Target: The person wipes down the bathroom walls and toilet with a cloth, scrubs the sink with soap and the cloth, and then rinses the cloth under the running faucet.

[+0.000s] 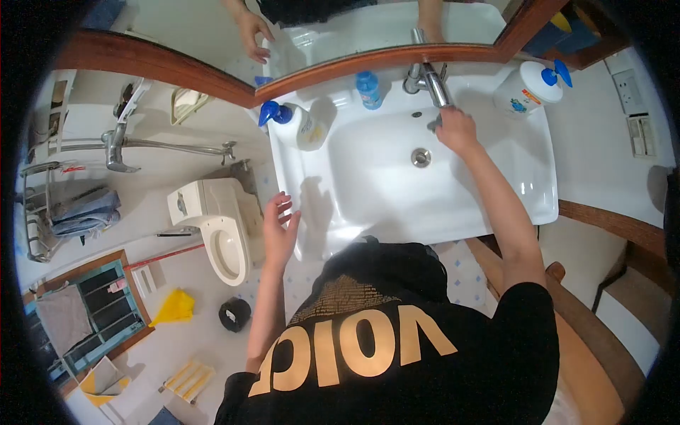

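Note:
My right hand reaches over the white washbasin, its fingers closed at the outlet end of the chrome tap. Part of its grip is hidden from above, and no running water shows. My left hand hangs by the basin's left rim, fingers apart and holding nothing. Behind the bowl stands a small blue bottle. On the back left corner is a white pump bottle with a blue pump. Another white pump bottle stands at the back right. The round metal drain lies below the tap.
A wood-framed mirror overhangs the basin's back edge. To the left are a toilet, a chrome shower mixer and a rack with folded cloths. Wall sockets are at the right. A wooden ledge runs beside the basin.

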Tool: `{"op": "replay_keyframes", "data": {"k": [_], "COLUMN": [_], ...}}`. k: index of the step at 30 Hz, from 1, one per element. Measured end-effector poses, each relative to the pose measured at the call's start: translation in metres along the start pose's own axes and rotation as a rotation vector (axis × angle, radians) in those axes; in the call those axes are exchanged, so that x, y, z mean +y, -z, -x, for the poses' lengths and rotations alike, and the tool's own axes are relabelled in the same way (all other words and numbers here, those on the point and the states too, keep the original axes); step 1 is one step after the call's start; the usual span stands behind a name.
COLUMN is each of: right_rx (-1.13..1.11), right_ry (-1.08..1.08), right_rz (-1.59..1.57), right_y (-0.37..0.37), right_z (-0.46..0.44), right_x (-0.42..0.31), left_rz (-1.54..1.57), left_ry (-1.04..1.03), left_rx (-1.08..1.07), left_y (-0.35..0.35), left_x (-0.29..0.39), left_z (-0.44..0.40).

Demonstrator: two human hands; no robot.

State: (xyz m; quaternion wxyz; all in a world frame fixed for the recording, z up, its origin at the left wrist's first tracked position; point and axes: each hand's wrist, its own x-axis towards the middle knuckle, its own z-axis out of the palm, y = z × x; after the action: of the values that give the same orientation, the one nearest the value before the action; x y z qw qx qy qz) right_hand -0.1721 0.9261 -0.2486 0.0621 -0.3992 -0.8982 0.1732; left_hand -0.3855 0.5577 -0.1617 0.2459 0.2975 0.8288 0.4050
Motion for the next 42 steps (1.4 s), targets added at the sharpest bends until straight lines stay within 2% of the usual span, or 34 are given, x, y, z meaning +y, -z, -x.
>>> {"op": "replay_keyframes", "data": {"k": [2,3,5,6,9,13,15,16,17,19,22,24,25,27,30,32,34,38,40,41,42], "right_rx": [0.185,0.191,0.029,0.032,-0.045,-0.046,0.125,0.124,0.068,0.01,0.155,-0.005,0.005,0.02,-0.044,-0.005,0.03,-0.028,-0.039,-0.039,-0.061], "right_ry": [0.012,0.017,-0.01,-0.005,-0.182,-0.203,0.042,0.045,-0.081,-0.204,-0.138,-0.311,-0.315,-0.42,-0.351,-0.401,-0.409,-0.463,-0.412,-0.409,-0.535], "right_rz": [0.036,0.035,0.155,0.154,0.347,0.336,0.02,0.024,-0.163,-0.35,-0.224,-0.659,-0.656,-1.268,-1.241,-1.304,-1.666,-1.765,-2.077,-2.078,-2.126], "right_y": [0.012,0.019,0.029,0.029,0.025,0.014,-0.009,-0.011,-0.013,-0.018,-0.015,-0.004,-0.003,-0.006,-0.01,-0.011,-0.011,-0.018,-0.01,0.003,0.017], "right_z": [-0.029,-0.042,-0.064,-0.068,-0.071,-0.052,-0.035,-0.03,-0.026,-0.021,-0.015,-0.007,-0.003,0.006,0.017,0.018,0.02,0.015,0.017,0.019,0.021], "right_x": [-0.003,-0.004,-0.006,-0.005,0.007,0.0,0.002,-0.004,-0.017,-0.024,-0.016,-0.01,-0.01,-0.01,-0.005,-0.008,-0.009,-0.002,-0.012,-0.023,-0.035], "left_rz": [0.0,0.006,-0.007,-0.007,-0.002,0.033,0.033,0.048,0.061,0.045,0.038,0.048,0.038,0.027,0.025,0.007,0.026,0.041,0.022,0.048,0.075], "left_ry": [-0.022,-0.049,-0.075,-0.076,-0.024,0.051,0.059,0.07,0.082,0.064,0.024,0.0,-0.01,-0.028,-0.046,-0.059,-0.083,-0.159,-0.201,-0.238,-0.273], "left_rx": [0.005,0.016,0.025,0.031,0.052,0.09,0.088,0.075,0.063,0.06,0.054,0.047,0.022,-0.01,-0.012,-0.05,-0.078,-0.154,-0.162,-0.188,-0.214], "left_y": [-0.001,-0.002,-0.002,0.0,0.004,0.008,0.005,0.004,0.002,-0.001,-0.005,-0.008,-0.009,-0.012,-0.018,-0.022,-0.024,-0.033,-0.041,-0.047,-0.052], "left_x": [0.002,0.003,0.009,0.008,0.001,-0.016,-0.019,-0.018,-0.018,-0.016,-0.014,-0.011,-0.009,-0.003,0.006,0.009,0.012,0.026,0.033,0.036,0.038], "left_z": [-0.002,-0.003,-0.002,-0.002,0.004,0.022,0.025,0.026,0.027,0.025,0.016,0.011,0.009,0.004,0.0,-0.005,-0.009,-0.021,-0.03,-0.034,-0.038]}}
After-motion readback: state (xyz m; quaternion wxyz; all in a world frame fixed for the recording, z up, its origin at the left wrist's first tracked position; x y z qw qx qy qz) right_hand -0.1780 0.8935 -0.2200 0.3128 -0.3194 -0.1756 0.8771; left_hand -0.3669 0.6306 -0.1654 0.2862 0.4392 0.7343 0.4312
